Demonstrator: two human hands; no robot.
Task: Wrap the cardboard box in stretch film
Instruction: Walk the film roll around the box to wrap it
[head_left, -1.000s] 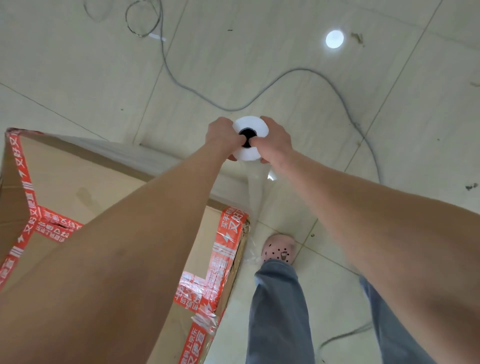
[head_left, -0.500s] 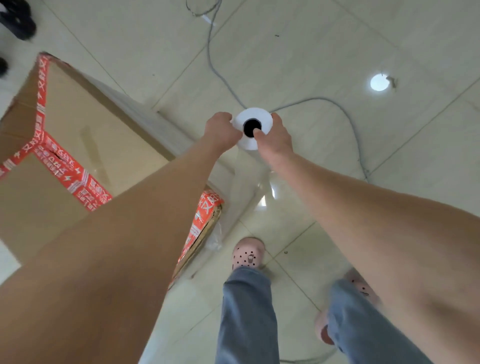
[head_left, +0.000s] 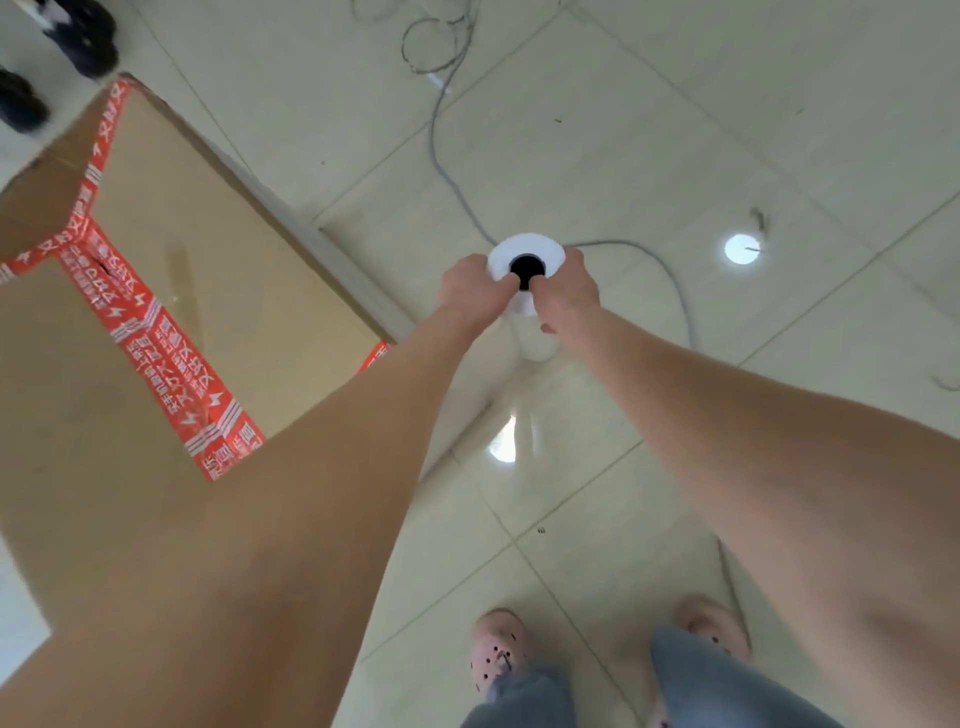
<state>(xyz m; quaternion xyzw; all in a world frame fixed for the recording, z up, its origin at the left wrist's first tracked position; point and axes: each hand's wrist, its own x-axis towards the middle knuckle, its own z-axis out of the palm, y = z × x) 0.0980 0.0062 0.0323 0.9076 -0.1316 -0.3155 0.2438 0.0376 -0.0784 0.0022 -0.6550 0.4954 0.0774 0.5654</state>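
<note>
the cardboard box (head_left: 156, 312), sealed with red tape, stood on the tiled floor (head_left: 779, 130) at the person's left. a clear sheet of stretch film (head_left: 519, 405) seemed to run from its near side up to the film roll (head_left: 535, 249), held upright out in front. the left hand (head_left: 475, 288) and right hand (head_left: 569, 293) were clamped on the roll's top end, thumbs at the core. the step likely wanted steady tension, an upright roll and a tight turn round the corner, stepping clear of the grey cable (head_left: 447, 171).
</note>
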